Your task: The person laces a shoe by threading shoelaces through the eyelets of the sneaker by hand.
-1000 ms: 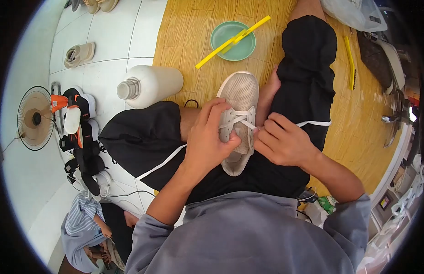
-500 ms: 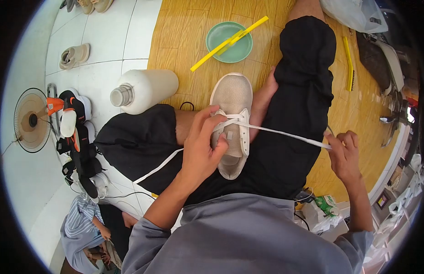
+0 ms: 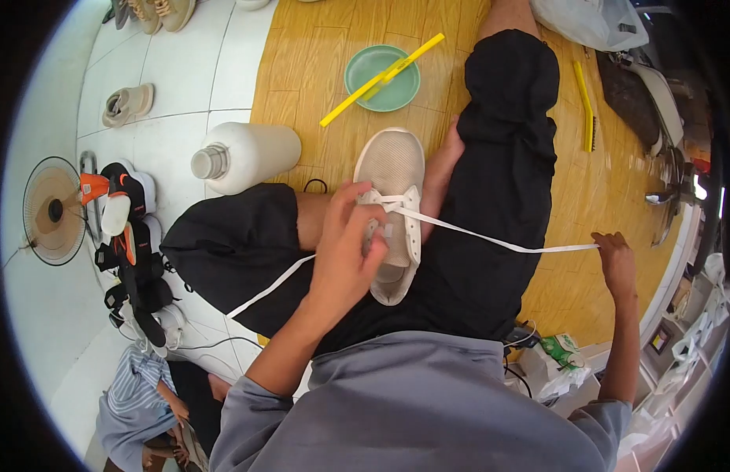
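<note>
A beige mesh sneaker with white eyelet strips lies between my legs, toe pointing away from me. My left hand is closed over the left side of the sneaker, fingers at the eyelets and thumb near the tongue. A flat white shoelace passes through the upper eyelets. Its long right end runs over my black trousers to my right hand, whose fingers are pinched on it. The other end of the lace trails from under my left hand across my left leg. Part of the eyelet strip is hidden by my left fingers.
A green plate with a yellow stick across it sits beyond the sneaker. At left stand a white bottle, a fan and several shoes. A yellow brush lies at right. Another person sits lower left.
My right hand has moved outward to the right with the lace end, and a longer stretch of lace now spans from the sneaker. My left hand stays at the sneaker.
</note>
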Available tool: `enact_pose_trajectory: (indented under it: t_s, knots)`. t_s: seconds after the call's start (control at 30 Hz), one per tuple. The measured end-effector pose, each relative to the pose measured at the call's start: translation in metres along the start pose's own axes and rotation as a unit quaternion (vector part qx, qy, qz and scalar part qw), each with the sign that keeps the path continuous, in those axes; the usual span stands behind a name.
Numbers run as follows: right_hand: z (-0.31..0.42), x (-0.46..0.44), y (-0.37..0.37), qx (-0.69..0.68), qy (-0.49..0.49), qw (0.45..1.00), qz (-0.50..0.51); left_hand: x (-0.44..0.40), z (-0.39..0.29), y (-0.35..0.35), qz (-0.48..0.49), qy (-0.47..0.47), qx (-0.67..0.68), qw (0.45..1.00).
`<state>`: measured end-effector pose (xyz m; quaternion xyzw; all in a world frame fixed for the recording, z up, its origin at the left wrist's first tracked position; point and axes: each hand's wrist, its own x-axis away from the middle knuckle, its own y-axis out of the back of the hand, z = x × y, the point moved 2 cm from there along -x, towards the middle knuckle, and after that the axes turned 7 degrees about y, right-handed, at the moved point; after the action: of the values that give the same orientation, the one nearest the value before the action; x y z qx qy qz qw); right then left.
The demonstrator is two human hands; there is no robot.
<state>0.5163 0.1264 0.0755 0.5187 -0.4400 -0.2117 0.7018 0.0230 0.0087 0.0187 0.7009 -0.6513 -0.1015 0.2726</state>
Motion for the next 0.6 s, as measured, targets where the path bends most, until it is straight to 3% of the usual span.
enact_pose_trajectory:
  t_s: [0.07,0.1,0.13,0.17,0.2,0.23,0.3,0.37,0.43,0.53,0.57,0.6]
  knots:
    - [-0.007,0.005,-0.003,-0.013,-0.025,1.0,0.01,0.003,-0.001,-0.005,-0.015,-0.038,-0.066,0.997]
    - [-0.009,0.01,-0.008,-0.027,-0.067,0.996,0.06,0.006,-0.005,-0.009,-0.013,-0.037,-0.083,0.996]
    - [0.012,-0.002,0.005,-0.229,-0.079,0.957,0.157,0.007,-0.006,-0.012,-0.009,-0.038,-0.1,0.994]
    - [0.054,-0.024,0.038,-0.42,-0.089,0.869,0.245,0.007,-0.004,-0.014,-0.01,-0.037,-0.098,0.994]
    - [0.081,-0.028,0.055,-0.593,-0.101,0.735,0.312,0.005,-0.005,-0.017,-0.011,-0.034,-0.085,0.996]
    - [0.088,-0.029,0.052,-0.75,-0.024,0.628,0.203,0.004,-0.004,-0.016,-0.018,-0.025,-0.073,0.997]
    - [0.1,-0.041,0.049,-0.891,0.005,0.447,-0.08,0.006,0.0,-0.017,-0.033,-0.016,-0.073,0.997]
    - [0.123,-0.072,0.052,-0.871,-0.016,0.441,-0.218,0.009,0.003,-0.018,-0.028,-0.021,-0.068,0.997]
    - [0.144,-0.102,0.059,-0.826,0.048,0.537,-0.168,0.009,0.005,-0.021,-0.025,-0.026,-0.06,0.998]
    - [0.201,-0.115,0.021,-0.815,-0.005,0.578,-0.038,0.009,0.003,-0.025,-0.032,-0.024,-0.05,0.998]
    - [0.219,-0.119,0.012,-0.803,0.019,0.595,0.005,0.009,0.003,-0.026,-0.033,-0.019,-0.045,0.998]
    - [0.237,-0.121,-0.001,-0.828,0.007,0.56,0.03,0.008,0.003,-0.027,-0.034,-0.014,-0.039,0.999]
